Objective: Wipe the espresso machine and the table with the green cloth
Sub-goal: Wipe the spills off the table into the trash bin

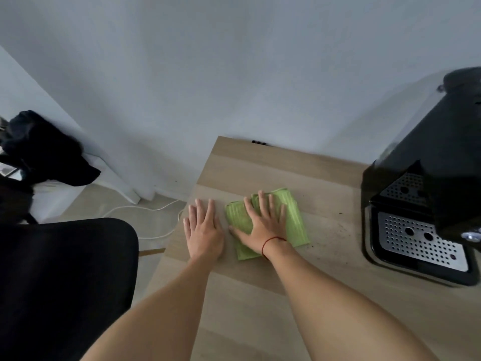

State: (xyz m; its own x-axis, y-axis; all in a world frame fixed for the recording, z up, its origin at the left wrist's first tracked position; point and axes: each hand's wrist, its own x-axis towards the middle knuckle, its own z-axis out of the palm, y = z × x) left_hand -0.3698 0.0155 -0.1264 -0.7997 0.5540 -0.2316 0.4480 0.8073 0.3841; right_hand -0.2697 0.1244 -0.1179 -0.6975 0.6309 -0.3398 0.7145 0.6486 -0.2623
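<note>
I find my right hand (263, 225) spread flat, palm down, on the green cloth (268, 222), pressing it against the desk (260, 295); the fingers are extended, not curled round the fabric, so this is a press and not a grip. A thin red string circles that wrist. My left hand (203, 230) lies flat and released on bare wood just beside the cloth's left edge, holding nothing.

The cloth sits folded or bunched near the desk's left edge, roughly midway between its far and near edges, well apart from the espresso machine (426, 183), which stands at the right side.

Findings on progress: dark specks, likely coffee grounds, remain scattered on the wood between the cloth and the machine's perforated drip tray (421, 238). I judge the desk wiping to be in hand but unfinished, since that strip is plainly not yet clean. The wood to the left and toward the near edge looks clear of debris, though I cannot tell whether it has been wiped or was simply never soiled.

On the machine itself, nothing visible settles whether it has been wiped. Its black housing looks glossy, and the tray shows no obvious residue, but the view is too dim and oblique to certify it.

Outstanding, in my judgement: the speckled strip beside the machine, and confirmation of the machine's surfaces.
</note>
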